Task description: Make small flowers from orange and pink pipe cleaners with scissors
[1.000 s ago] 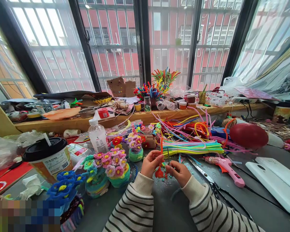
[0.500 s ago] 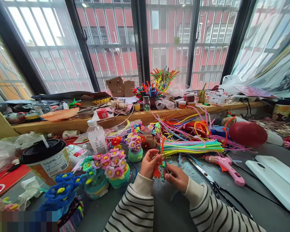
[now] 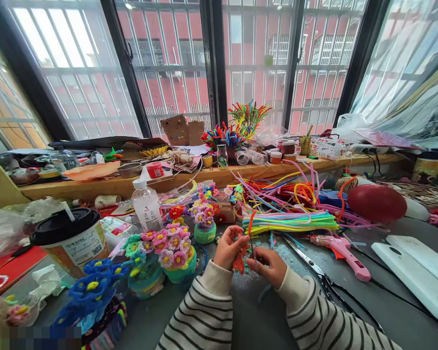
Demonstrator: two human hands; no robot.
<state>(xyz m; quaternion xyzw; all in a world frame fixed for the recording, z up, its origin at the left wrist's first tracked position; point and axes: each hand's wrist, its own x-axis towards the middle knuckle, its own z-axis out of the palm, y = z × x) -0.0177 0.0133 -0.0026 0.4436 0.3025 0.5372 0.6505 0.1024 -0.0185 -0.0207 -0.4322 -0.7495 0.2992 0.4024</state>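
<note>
My left hand pinches an orange pipe cleaner. One end of it sticks up above the fingers, and a fluffy orange part hangs below them. Close on its right, my right hand is closed on small scissors, their thin metal blades pointing up beside the orange stem. The fingers partly hide the scissors' handles. Left of my hands stand small pots of fuzzy flowers, among them a pink bunch and a blue one. Coloured fluff bits lie scattered on the grey table.
Behind my hands lies a bundle of pastel pipe cleaners. To the right are large scissors, a pink glue gun and a white device. A lidded cup and a plastic bottle stand left.
The orange pipe cleaner's upper end has tilted to the right. Both hands have shifted very slightly right, with the scissors still beside the stem.
</note>
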